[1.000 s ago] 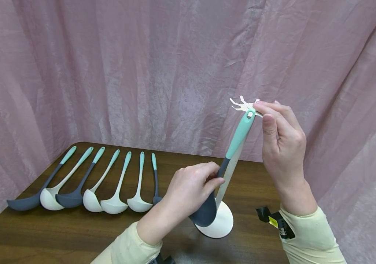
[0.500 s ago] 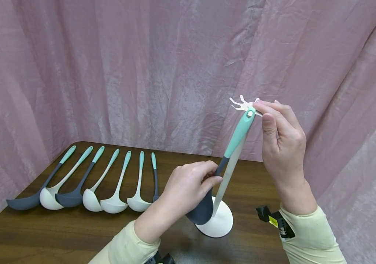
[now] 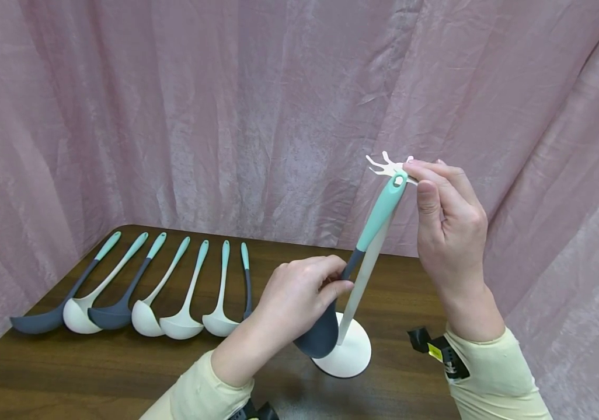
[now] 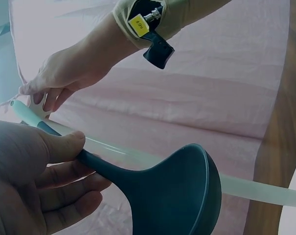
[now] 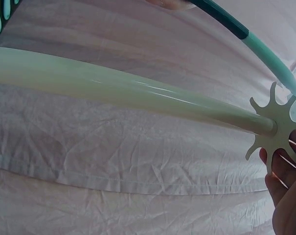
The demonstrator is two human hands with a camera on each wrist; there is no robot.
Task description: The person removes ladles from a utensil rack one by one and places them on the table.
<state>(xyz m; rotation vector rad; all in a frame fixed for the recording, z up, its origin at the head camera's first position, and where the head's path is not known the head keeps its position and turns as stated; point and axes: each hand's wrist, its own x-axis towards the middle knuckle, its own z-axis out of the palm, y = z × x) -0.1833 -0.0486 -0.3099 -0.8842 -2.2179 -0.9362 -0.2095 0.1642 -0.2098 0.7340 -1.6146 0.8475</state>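
My left hand (image 3: 299, 297) pinches the dark shaft of a ladle (image 3: 380, 213) with a mint handle end and a dark grey bowl. The ladle slants downward to the left, and the hole at its top sits over a hook of a white utensil stand (image 3: 364, 280). In the left wrist view, thumb and fingers grip the ladle just above its bowl (image 4: 174, 196). My right hand (image 3: 452, 227) holds the edge of the stand's hook plate, its fingers around several curved hooks. The right wrist view shows that hook plate (image 5: 275, 120) at the pole's end, partly covered by fingers.
Several more ladles (image 3: 184, 324), some white and some dark grey with mint handles, lie in a row on the left of the brown wooden table (image 3: 121, 379). The stand's round base (image 3: 357, 353) rests on the table. A pink curtain (image 3: 289, 116) hangs behind.
My left hand has shifted slightly left with the ladle's bowl, which now stands a little farther from the pole. My right hand stays in place at the hook plate.
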